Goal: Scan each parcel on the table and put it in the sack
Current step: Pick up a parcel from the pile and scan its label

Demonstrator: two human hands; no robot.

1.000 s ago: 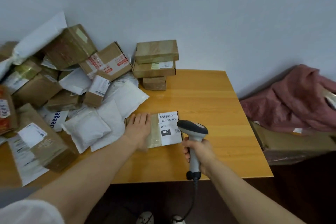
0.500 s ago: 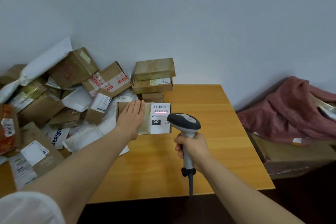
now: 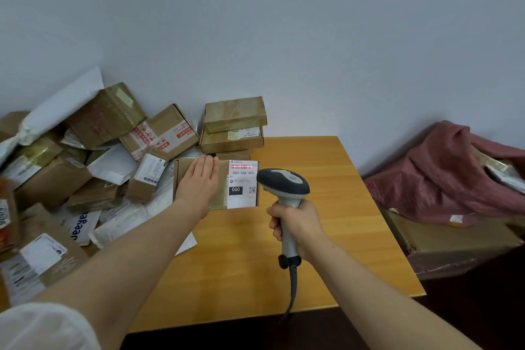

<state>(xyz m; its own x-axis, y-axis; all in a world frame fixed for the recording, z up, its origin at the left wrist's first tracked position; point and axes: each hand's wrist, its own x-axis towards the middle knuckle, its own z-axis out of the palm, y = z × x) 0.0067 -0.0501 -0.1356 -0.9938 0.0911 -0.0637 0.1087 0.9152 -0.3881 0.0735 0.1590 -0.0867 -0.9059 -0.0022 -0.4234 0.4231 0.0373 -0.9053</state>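
Parcel (image 3: pixel 223 199), a flat cardboard box, sits on the surface (image 3: pixel 326 207) just in front of the stack of three boxes (image 3: pixel 233 125), with its label (image 3: pixel 243 182) facing the camera. A red scan line (image 3: pixel 241 166) lies across the barcode at the label's top. A second ago no line showed, and half a second ago it was already there. The read is probably under way or done, so this parcel should soon be ready for the sack; the red cloth (image 3: pixel 454 173) at right may be it.

The left hand (image 3: pixel 199 182) lies flat on the box's left part, fingers straight and together, steadying it as before. The right hand (image 3: pixel 295 224) stays wrapped round the grip of the scanner (image 3: pixel 284 185), which points at the label. Compared with a second ago, the parcel is closer to the back stack. Whether it was slid or tipped up I cannot tell.
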